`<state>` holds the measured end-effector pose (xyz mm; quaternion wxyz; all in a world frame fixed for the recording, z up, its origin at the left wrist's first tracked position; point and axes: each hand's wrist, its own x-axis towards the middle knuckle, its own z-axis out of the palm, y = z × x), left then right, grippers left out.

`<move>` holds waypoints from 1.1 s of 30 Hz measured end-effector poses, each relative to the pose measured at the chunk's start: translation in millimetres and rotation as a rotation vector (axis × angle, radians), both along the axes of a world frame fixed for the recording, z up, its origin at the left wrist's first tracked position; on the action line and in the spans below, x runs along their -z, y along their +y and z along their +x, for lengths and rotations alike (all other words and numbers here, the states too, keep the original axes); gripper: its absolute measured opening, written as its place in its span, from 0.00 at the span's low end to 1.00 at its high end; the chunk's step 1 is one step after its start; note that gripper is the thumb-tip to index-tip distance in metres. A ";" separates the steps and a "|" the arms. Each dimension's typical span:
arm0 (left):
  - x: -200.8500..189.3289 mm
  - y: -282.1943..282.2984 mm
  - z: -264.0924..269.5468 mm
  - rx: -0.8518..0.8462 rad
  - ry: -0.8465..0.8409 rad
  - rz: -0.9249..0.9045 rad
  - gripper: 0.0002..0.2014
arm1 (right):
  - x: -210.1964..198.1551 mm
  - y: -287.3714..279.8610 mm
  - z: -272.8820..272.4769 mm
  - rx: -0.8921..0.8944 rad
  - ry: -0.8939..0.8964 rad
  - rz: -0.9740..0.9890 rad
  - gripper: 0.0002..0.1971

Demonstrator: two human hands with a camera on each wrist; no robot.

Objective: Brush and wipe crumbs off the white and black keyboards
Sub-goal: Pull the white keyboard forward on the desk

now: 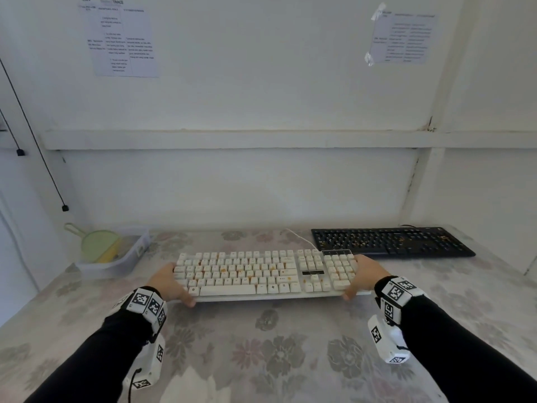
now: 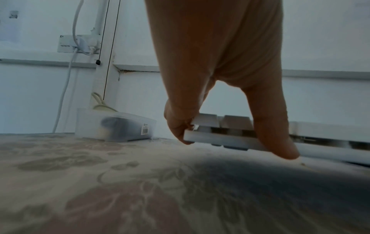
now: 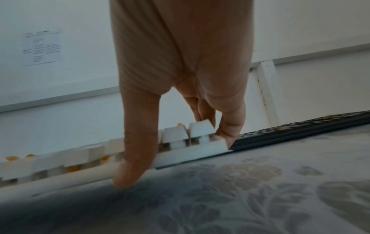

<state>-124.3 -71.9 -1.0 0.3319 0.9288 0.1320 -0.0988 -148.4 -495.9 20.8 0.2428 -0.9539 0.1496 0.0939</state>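
From the head view, the white keyboard (image 1: 266,274) is lying across the middle of the desk (image 1: 290,359), orange crumbs (image 1: 223,269) sitting on its keys. The left hand (image 1: 168,282) is gripping its left end and the right hand (image 1: 364,274) is gripping its right end, each grip pinching an end between thumb and fingers. The black keyboard (image 1: 392,242) is lying behind and to the right, also dotted with crumbs. A clear plastic bin (image 1: 116,255) holding a green dustpan (image 1: 97,242) is sitting at the desk's left rear.

From the left wrist view, the left hand (image 2: 216,71) is reaching down, its thumb (image 2: 274,134) pressing the front edge of the white keyboard (image 2: 320,139) and its fingers (image 2: 176,123) curling round the end. The bin (image 2: 114,125) is standing beyond.

From the right wrist view, the right hand (image 3: 180,63) is pinching the corner of the white keyboard (image 3: 190,147), thumb (image 3: 136,150) at the front edge, fingers (image 3: 230,126) at the end. The black keyboard (image 3: 300,131) is lying just beyond it.
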 end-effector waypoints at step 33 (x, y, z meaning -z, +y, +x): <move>19.7 -59.9 -45.5 0.059 0.025 0.067 0.49 | 15.4 -50.0 -60.7 0.069 0.032 0.009 0.50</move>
